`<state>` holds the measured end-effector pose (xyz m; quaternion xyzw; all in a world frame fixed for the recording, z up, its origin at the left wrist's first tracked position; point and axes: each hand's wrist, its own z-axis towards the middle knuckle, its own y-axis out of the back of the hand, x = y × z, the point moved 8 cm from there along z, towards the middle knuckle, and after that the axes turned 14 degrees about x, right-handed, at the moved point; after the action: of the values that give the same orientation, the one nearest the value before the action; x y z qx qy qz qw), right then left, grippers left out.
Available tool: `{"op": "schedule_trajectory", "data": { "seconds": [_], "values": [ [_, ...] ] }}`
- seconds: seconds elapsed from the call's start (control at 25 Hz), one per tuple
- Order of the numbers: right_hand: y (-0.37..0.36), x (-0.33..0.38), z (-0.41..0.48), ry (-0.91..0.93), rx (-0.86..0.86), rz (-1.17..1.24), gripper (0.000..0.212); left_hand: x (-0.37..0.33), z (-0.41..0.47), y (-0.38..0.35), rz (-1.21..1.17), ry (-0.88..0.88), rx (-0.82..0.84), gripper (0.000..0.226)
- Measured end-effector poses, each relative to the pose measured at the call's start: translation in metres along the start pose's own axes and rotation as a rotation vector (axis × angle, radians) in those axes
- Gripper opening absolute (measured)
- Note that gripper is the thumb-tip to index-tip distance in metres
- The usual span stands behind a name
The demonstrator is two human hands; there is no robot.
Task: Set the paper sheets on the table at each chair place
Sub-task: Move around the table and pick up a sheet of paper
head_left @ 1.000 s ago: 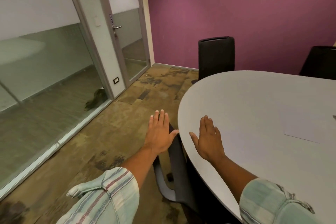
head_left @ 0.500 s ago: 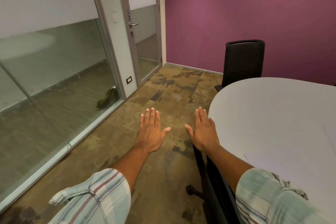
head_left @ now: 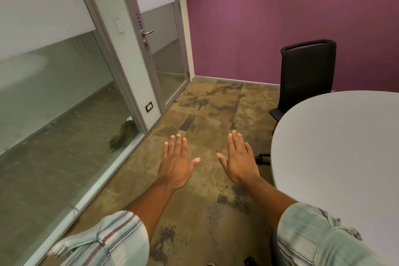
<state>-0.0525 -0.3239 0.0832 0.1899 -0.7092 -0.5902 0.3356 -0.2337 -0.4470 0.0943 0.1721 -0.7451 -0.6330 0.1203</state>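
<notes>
Left hand (head_left: 176,164) and right hand (head_left: 239,162) flat over floor, fingers spread wide, empty, table (head_left: 334,147) just right

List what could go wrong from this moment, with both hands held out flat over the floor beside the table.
1. Both the left hand and right hand are empty, and no paper shows on the visible part of the table, so the black chair may be left without a sheet.
2. A dark chair base sticks out by the table edge, a possible trip hazard.
</notes>
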Motion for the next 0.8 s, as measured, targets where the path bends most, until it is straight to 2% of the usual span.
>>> {"op": "schedule_trajectory", "data": {
  "seconds": [0.24, 0.56, 0.8],
  "values": [
    [0.007, -0.031, 0.123, -0.069, 0.03, 0.045, 0.087, 0.022, 0.137, 0.019, 0.004, -0.021, 0.058, 0.093],
    [0.02, -0.1, 0.256, -0.167, 0.005, 0.008, 0.087, 0.001, 0.327, 0.028, 0.038, -0.159, 0.04, 0.093],
    [0.032, -0.167, 0.398, -0.242, -0.003, -0.011, 0.088, -0.016, 0.498, 0.035, 0.048, -0.244, 0.061, 0.093]
  ]
}}
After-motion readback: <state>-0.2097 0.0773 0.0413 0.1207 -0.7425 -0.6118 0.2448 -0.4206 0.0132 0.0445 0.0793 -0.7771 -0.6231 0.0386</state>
